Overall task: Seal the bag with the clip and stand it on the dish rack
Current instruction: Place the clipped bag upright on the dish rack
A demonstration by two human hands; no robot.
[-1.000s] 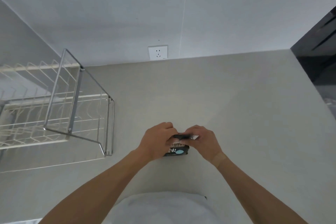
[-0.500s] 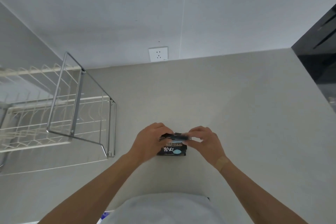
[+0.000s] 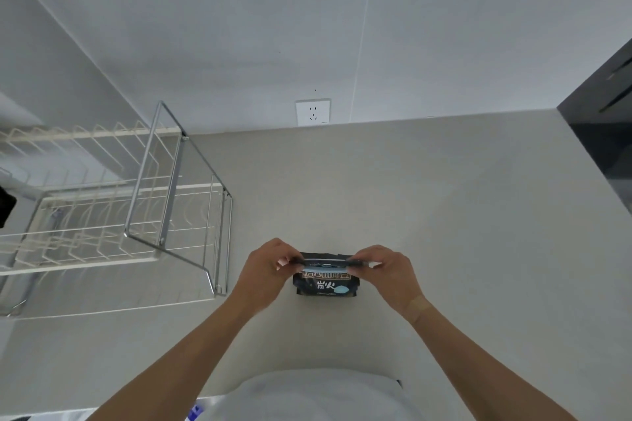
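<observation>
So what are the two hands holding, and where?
Both hold the clip across the top of the black bag: left hand pinches its left end, right hand its right end.

i'm looking at a home kitchen: a wire dish rack [image 3: 113, 208] on a pale table [image 3: 410, 198], a wall socket [image 3: 313, 112] behind.

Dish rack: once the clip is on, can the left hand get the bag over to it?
Probably yes. The dish rack stands to the left of the left hand, and bare countertop lies between them. Both hands currently pinch the clip across the bag.
</observation>
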